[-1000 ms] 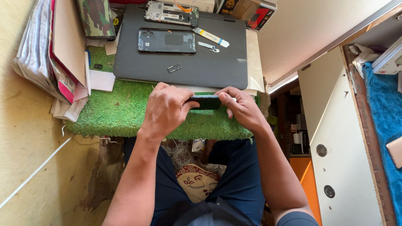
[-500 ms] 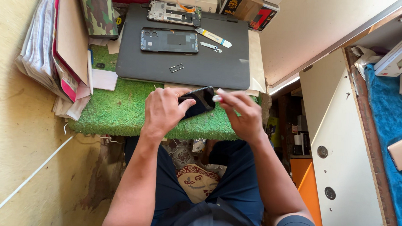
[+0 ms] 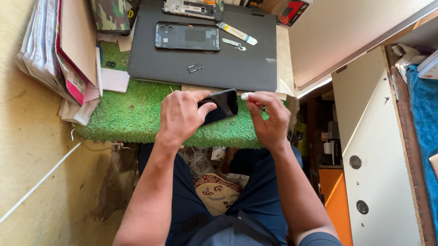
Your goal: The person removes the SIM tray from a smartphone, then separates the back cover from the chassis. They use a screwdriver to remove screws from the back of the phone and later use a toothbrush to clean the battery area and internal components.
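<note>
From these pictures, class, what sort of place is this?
Probably a small phone repair bench. The left hand holds a black phone, an opened phone shell and a bare phone frame lie on a dark mat.

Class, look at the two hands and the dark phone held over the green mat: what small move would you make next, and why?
Probably bring the right hand a touch closer to the phone's edge. The left hand grips the phone, tilted, above the green mat, while the right hand's pinched fingertips sit just beside its upper corner. What they pinch is too small to tell.
</note>
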The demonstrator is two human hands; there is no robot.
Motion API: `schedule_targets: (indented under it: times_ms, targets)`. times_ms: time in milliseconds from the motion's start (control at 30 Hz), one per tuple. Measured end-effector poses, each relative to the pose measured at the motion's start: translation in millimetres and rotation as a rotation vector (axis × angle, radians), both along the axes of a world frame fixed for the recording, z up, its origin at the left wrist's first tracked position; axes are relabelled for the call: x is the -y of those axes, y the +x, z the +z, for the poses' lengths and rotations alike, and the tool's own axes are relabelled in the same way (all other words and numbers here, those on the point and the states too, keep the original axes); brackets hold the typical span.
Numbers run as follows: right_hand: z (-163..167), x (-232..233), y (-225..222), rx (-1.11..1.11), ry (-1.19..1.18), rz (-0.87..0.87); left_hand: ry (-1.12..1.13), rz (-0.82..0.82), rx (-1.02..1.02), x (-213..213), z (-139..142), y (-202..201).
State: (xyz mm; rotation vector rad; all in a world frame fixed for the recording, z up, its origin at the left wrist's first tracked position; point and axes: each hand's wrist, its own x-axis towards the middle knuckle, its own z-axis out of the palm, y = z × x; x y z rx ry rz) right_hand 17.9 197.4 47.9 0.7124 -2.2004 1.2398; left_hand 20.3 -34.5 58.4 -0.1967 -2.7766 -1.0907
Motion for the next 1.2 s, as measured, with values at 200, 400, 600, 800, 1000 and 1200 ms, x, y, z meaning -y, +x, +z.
schedule_targets:
  times_ms: [200,400,600,800,1000,1200]
  targets:
    - [-11.1,-4.2,-1.9,0.04,-0.012,-0.074,0.008,-0.041,-0.134,-1.5,4.5,1.1]
    - [-6.6,-12.6,2.0,0.175,-0.205,-0.004,0.076,-0.222,-0.468,1.9,12.2,10.3]
    - [7.4,-12.3,-0.8,0.332,0.068,0.005,-0.115,-0.324,-0.378,11.0,10.3,3.2]
    - [16.7,-12.0,-3.6,0.396,0.337,0.117,-0.123,-0.344,-0.228,11.2,8.2,11.6]
    - [24.7,-17.5,-17.2,0.34,0.466,0.178,-0.129,-0.348,-0.145,8.4,13.8,14.4]
    - [28.4,-12.5,-25.5,0.463,0.595,0.234,-0.158,-0.326,-0.106,-3.8,13.5,14.6]
